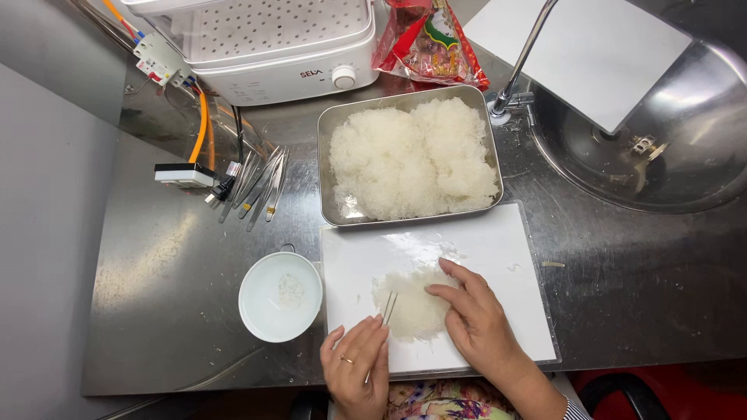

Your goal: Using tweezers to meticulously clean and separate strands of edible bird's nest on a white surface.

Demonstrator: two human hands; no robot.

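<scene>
left hand (356, 365): nearest the camera, 6 o'clock at the bottom edge. Fingers pinched shut on the tweezers (387, 309); tips point to 1 o'clock into the white clump (415, 307). Ring on one finger.
right hand (475, 315): just right of the left one, about 5 o'clock. Fingers spread and mostly flat, gripping nothing; fingertips (434, 289) press on the clump's right side.
white clump: small translucent stringy pile, centre of the white board (498, 249), between the two hands.
wall: grey, 9 o'clock.
white bowl (280, 296): 7 o'clock, left of the board, a few pale bits in the bottom.
spare tweezers (257, 187): several metal pairs fanned out on the steel counter (156, 272), 10 o'clock, next to cables and a small white box.
steamer (264, 39): white, perforated tray, one dial, 11 o'clock.
metal tray (330, 124): 12 o'clock, touching the board's far edge, heaped with the same white material.
red packet (428, 39): 12 to 1 o'clock, behind the tray.
tap (520, 58): 1 o'clock, at the tray's right corner.
sink (685, 155): round, steel, 2 o'clock, white sheet lying partly over it.
</scene>
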